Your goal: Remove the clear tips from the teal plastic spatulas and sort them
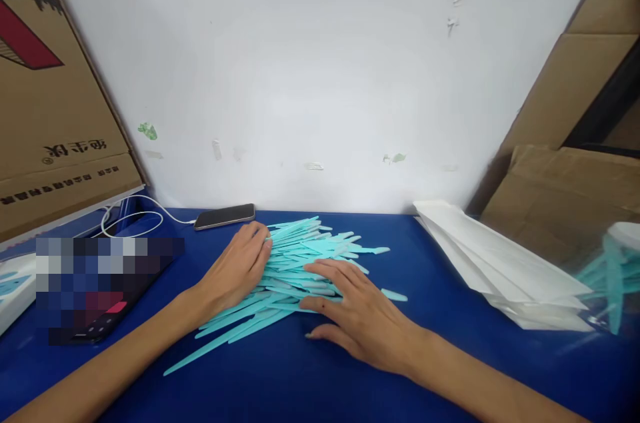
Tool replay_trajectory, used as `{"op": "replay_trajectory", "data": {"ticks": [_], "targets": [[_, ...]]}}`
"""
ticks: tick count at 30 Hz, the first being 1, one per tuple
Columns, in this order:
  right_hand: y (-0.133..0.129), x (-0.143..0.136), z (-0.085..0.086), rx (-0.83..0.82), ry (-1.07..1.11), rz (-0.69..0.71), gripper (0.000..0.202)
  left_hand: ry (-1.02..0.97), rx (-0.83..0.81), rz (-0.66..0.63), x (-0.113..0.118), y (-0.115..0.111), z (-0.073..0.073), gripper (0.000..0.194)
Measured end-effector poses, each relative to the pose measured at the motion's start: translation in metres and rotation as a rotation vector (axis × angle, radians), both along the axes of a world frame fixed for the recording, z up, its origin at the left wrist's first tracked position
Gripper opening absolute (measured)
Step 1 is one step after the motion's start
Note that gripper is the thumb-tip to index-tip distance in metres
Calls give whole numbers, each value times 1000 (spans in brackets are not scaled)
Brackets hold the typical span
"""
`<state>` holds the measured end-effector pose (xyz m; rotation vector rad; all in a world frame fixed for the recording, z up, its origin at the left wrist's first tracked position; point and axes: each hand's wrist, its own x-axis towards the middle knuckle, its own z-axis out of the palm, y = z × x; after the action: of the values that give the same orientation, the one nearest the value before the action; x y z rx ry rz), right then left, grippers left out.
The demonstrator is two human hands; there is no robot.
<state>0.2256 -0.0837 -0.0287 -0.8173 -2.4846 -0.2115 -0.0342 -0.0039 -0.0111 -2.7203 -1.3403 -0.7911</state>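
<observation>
A loose heap of turquoise eyebrow razors (285,300), long and thin with tapered handles, lies on the blue tabletop. My left hand (243,263) rests over the heap's left side, its fingers pressed together and curled around the razors there. On the opposite side is my right hand (355,310), fingers spread and bent, with fingertips at the heap's right-front edge. It grips nothing that I can see. One razor points out toward the front left, and another lies just past my right hand. My palms hide part of the heap.
Behind the heap lies a phone (225,216) with a white cable (160,210). A dark, partly blurred package (145,270) is at left. White paper sheets (500,263) and a clear bag of razors (613,276) sit right. Cardboard boxes (60,110) flank the white wall (320,76).
</observation>
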Motion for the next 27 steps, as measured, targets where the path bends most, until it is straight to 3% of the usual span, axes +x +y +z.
{"op": "replay_trajectory", "data": {"ticks": [6,14,21,27], "targets": [[-3,0,0,-15,-86,96,25,-35,-30,7,0,1,5,30],[-12,-58,5,-136,-102,103,46,-109,57,24,-4,1,15,32],[3,-75,1,-284,-42,-2,46,-98,65,53,-8,8,12,34],[15,-68,-1,-257,-48,9,39,-86,-18,25,-3,10,-3,36]]}}
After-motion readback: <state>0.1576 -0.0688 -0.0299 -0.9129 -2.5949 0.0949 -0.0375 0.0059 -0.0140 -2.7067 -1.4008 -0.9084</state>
